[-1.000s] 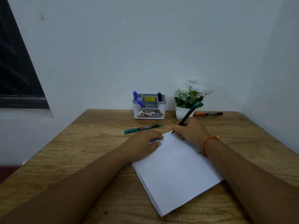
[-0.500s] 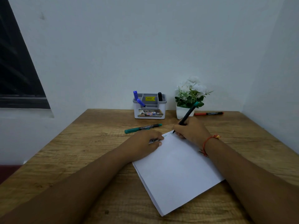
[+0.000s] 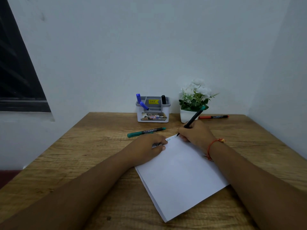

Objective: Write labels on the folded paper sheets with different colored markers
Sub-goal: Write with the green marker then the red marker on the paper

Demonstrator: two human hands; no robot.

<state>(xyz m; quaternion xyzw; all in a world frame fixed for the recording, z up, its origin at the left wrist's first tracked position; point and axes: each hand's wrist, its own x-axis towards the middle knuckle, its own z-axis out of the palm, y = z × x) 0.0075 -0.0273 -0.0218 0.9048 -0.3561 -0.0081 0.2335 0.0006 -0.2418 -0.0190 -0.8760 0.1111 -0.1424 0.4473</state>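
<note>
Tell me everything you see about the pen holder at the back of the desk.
The pen holder is a small plastic box, white with a grey divided top, upright on the wooden table by the wall. A yellow sticker inside, a printed label on front. Two blue markers lean in its left compartment; a black marker stands at right.

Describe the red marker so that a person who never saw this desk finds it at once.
Look at the far edge of the wooden table, where a white flower pot stands. The red marker lies flat just right of that pot. It alone is red; the green marker lies left of the pot.
</note>
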